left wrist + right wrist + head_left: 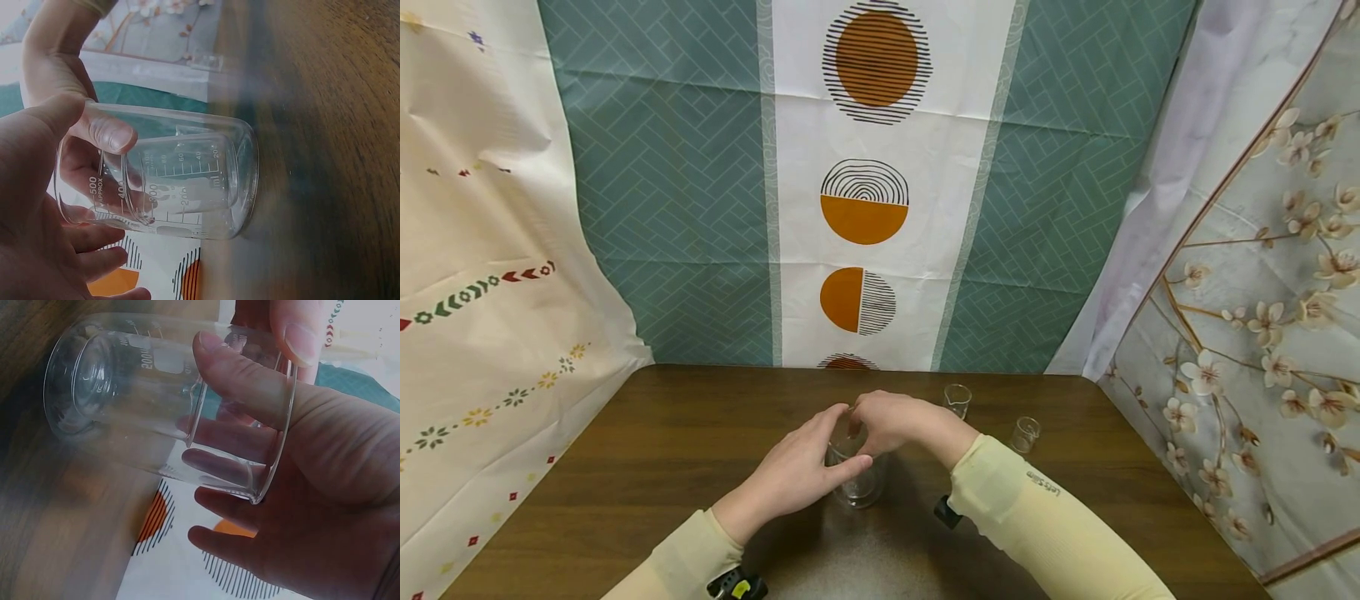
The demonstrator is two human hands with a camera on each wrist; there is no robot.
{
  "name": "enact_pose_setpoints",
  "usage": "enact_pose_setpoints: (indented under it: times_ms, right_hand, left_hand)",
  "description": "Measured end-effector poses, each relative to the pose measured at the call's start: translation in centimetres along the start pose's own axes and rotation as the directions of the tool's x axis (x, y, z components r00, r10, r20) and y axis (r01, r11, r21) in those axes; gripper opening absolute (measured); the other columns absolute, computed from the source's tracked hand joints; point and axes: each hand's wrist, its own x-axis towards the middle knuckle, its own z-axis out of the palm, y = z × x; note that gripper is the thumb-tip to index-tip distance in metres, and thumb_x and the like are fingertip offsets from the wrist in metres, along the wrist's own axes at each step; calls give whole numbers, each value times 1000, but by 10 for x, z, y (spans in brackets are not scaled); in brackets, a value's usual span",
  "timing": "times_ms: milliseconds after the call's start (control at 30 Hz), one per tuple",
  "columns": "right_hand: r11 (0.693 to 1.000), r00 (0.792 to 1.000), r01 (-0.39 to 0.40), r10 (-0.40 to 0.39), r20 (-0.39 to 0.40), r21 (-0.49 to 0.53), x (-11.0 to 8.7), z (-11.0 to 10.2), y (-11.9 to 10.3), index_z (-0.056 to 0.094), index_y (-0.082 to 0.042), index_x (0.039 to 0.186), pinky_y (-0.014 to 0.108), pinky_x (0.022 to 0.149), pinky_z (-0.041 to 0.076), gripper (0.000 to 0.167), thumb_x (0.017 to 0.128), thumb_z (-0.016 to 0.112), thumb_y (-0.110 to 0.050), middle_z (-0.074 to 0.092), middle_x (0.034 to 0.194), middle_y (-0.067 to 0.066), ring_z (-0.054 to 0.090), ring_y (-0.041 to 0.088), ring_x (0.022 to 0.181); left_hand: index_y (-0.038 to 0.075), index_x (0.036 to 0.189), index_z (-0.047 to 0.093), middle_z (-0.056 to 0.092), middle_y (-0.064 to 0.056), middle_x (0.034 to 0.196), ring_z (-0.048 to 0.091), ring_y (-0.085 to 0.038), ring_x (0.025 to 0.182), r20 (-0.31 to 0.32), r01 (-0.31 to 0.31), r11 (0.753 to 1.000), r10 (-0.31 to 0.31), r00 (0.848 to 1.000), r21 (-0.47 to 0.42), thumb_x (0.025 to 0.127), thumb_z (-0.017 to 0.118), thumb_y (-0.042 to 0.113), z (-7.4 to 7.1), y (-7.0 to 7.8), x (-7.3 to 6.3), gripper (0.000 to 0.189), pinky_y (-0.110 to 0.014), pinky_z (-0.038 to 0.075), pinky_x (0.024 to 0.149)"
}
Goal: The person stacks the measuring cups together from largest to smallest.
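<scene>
A large clear glass beaker (247, 169), marked up to 500, stands on the table in front of the person. Nested low inside it is a smaller glass beaker (200, 153) with its own white scale. The left hand (801, 467) grips the large beaker near its mouth, thumb on the near side. From above, the right hand (898, 421) reaches into the mouth. Its thumb and first fingers pinch at the small beaker's rim, as the right wrist view shows; the other fingers stay outside the large beaker. Whether the small beaker touches the bottom is hard to tell.
Behind and right of the hands stand two small glass beakers, one farther back (957, 402) and one nearer the right side (1025, 435). Patterned cloths hang around the brown wooden table (647, 467) at its back and sides.
</scene>
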Motion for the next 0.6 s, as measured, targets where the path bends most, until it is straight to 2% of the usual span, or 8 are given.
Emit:
enact_pose_setpoints:
  times_ms: [600]
  right_hand:
    - [1000,1000,-9,9,24,16,2,0,-3,84,-15,123,35,102,56,33,94,90,-31,72,124,-1,66,19,118]
  left_hand:
    - [5,164,46,55,-13,162,58,-34,143,-3,5,1000,-5,1000,9,100,70,71,0,0,0,95,-60,51,112]
